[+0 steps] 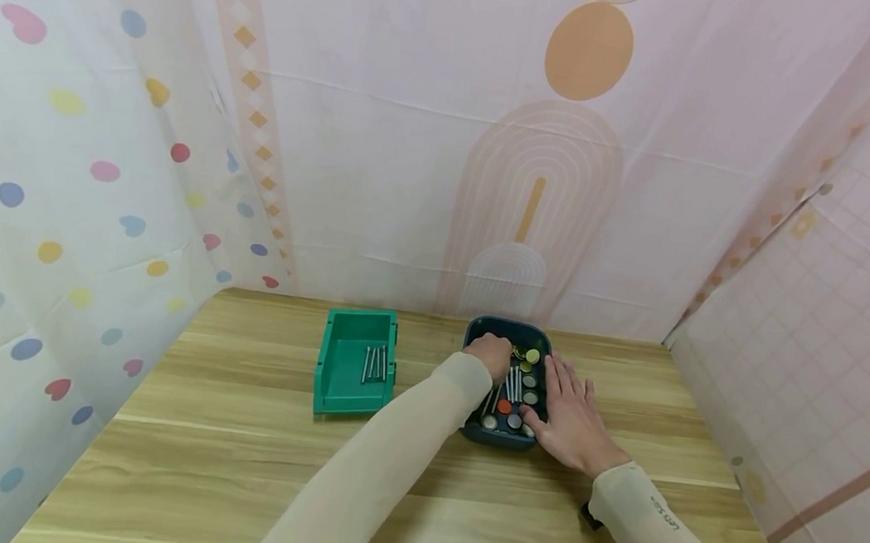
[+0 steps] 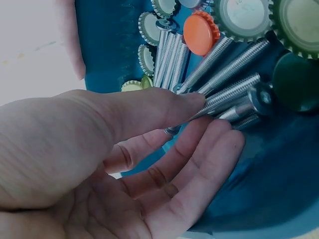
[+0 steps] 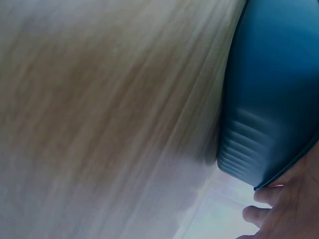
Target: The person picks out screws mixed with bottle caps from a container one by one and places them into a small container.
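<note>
- L hand (image 1: 491,358) pinches a bolt (image 2: 232,92) in dark-blue tub (image 1: 499,441).
- R hand (image 1: 574,417), fingers straight, rests on tub's edge.
- Prob. part done: few bolts (image 1: 373,362) in green bin (image 1: 352,404), more left w/ bottle caps (image 1: 532,356).

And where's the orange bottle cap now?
In the head view, the orange bottle cap lies right of centre, inside the blue tub, beside the bolts, left of the right hand.

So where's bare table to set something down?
Bare: the wooden tabletop left of the green plastic bin and right of the right hand; a narrower gap between that bin and the navy plastic tub. Crowded: inside the tub, with silver metal bolts, round metal caps and the left hand.
</note>
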`<state>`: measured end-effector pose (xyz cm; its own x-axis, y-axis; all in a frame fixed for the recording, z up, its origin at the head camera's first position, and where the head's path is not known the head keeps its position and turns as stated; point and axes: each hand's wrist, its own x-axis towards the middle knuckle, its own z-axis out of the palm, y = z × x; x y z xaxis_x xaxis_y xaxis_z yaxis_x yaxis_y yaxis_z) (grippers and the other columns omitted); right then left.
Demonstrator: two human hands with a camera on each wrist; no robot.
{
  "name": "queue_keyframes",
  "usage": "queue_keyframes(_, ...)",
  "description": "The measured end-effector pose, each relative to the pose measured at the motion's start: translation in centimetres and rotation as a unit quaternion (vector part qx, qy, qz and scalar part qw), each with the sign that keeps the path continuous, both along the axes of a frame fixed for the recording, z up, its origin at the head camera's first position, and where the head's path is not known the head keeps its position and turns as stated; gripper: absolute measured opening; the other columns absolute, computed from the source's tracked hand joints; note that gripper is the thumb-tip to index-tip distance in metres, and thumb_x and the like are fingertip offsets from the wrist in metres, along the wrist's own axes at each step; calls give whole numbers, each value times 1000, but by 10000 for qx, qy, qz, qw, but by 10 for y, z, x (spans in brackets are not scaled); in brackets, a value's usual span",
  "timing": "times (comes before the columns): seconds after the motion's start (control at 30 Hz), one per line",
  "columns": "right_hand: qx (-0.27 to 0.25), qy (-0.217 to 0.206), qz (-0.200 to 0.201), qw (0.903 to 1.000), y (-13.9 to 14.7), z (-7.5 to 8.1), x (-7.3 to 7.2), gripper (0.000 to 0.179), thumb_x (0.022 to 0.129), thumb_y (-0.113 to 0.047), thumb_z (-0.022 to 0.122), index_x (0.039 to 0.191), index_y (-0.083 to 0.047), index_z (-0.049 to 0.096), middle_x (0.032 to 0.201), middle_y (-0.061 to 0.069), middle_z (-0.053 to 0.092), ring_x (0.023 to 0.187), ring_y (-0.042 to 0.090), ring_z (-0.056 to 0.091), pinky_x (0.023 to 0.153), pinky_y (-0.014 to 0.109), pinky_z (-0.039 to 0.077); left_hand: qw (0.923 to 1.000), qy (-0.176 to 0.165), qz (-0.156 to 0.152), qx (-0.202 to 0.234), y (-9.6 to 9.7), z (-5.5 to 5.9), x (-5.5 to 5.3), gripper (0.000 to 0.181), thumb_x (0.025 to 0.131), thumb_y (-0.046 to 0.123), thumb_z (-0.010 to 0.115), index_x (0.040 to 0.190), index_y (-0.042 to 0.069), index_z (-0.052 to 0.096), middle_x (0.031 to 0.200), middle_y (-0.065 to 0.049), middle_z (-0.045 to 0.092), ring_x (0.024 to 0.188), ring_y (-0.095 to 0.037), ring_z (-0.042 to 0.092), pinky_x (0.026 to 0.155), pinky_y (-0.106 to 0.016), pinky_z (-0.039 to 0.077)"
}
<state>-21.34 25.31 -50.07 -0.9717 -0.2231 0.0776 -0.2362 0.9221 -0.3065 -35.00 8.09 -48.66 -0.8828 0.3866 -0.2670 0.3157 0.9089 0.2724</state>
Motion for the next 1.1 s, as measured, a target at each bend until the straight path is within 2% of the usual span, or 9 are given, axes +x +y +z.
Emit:
queue_keyframes(0.23,-11,-21,3,10000,-1,-1,1,100,116,-52,61,185,3,14,195,27,13,180,56,17,140,85,12,9997,-233,35,-44,2,5,-1,21,115,12,71,134,14,81,115,-7,80,80,-21,70,69,-36,59)
queue_keyframes(0.43,-33,10,-3,10000,-1,1,2,98,117,-49,62,184,4,14,194,29,14,179,57,18,139,86,13,9989,-411,2,227,-2,12,-1,11,113,15,74,122,18,81,112,-2,78,84,-20,70,73,-39,58)
queue_keyframes(0.53,-19,47,-19,10000,0,2,2,97,117,-49,62,184,4,15,194,28,15,179,57,19,138,86,14,9974,-570,72,437,-7,29,10,9,114,14,73,118,13,81,107,-7,77,78,-23,72,71,-39,60)
queue_keyframes(0.67,8,50,-14,10000,-1,1,1,98,118,-49,62,184,3,15,194,28,15,179,56,18,139,86,14,9948,-710,212,695,-18,63,36,11,115,9,69,117,5,79,102,-14,78,65,-23,75,60,-35,64)
queue_keyframes(0.77,16,30,-21,10000,-1,-1,0,98,117,-50,62,184,4,15,194,28,15,179,57,19,139,86,14,9934,-720,195,876,-27,78,49,10,115,6,69,111,2,77,105,-16,79,63,-22,76,55,-31,63)
queue_keyframes(0.83,9,-3,-42,10000,0,-1,0,99,117,-51,62,184,3,15,195,27,14,180,56,18,139,86,13,9925,-656,108,1030,-34,83,55,9,113,4,69,111,1,77,115,-16,79,67,-22,78,55,-30,64)
queue_keyframes(0.9,11,-31,-62,10000,0,-2,0,99,117,-51,62,185,3,14,195,27,14,180,55,18,139,86,13,9903,-619,6,1241,-42,87,59,12,112,2,70,121,-1,78,129,-19,78,74,-25,81,60,-34,67)
queue_keyframes(1.0,33,-46,-81,10000,1,-2,-1,99,117,-52,61,185,2,13,195,26,13,180,55,17,140,85,12,9870,-550,-94,1505,-52,90,63,28,111,2,72,139,-2,73,145,-22,73,82,-29,83,71,-40,72)
queue_keyframes(1.1,72,-33,-69,9999,1,-2,-2,99,117,-52,61,185,2,13,195,26,13,180,55,16,139,86,12,9840,-536,-134,1691,-61,91,65,32,110,2,74,141,-2,70,143,-22,72,85,-28,81,77,-43,73)
